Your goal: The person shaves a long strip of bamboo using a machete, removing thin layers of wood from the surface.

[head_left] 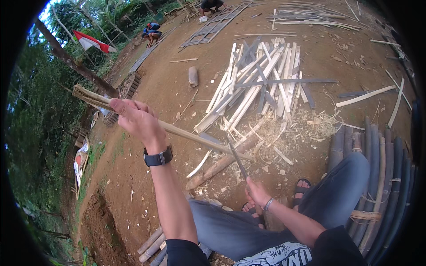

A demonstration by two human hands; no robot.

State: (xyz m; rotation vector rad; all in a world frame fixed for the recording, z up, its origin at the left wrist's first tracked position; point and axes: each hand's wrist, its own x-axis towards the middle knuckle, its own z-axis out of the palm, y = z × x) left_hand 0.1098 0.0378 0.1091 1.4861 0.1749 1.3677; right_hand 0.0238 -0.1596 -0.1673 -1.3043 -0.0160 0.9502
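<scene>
My left hand point(135, 122), raised at the left, is closed round a long pale bamboo strip point(186, 134). The strip slants down to the right, its split thick end point(91, 96) sticking out past my thumb. Low in front of my knees, my right hand point(256, 192) grips the handle of a long knife point(238, 160). The blade points up and forward, crossing the strip near its lower end; whether they touch I cannot tell. Below that end lies a round log point(217, 171) on the ground. The knife's handle is mostly hidden in my fist.
Ahead lies a heap of split bamboo strips point(266, 84), with curled shavings point(315, 126) at its near side. Bamboo poles point(377, 177) lie at my right. A short log piece point(193, 76) rests farther off. Two people point(152, 34) point(212, 5) crouch by lattice frames point(213, 26) at the back.
</scene>
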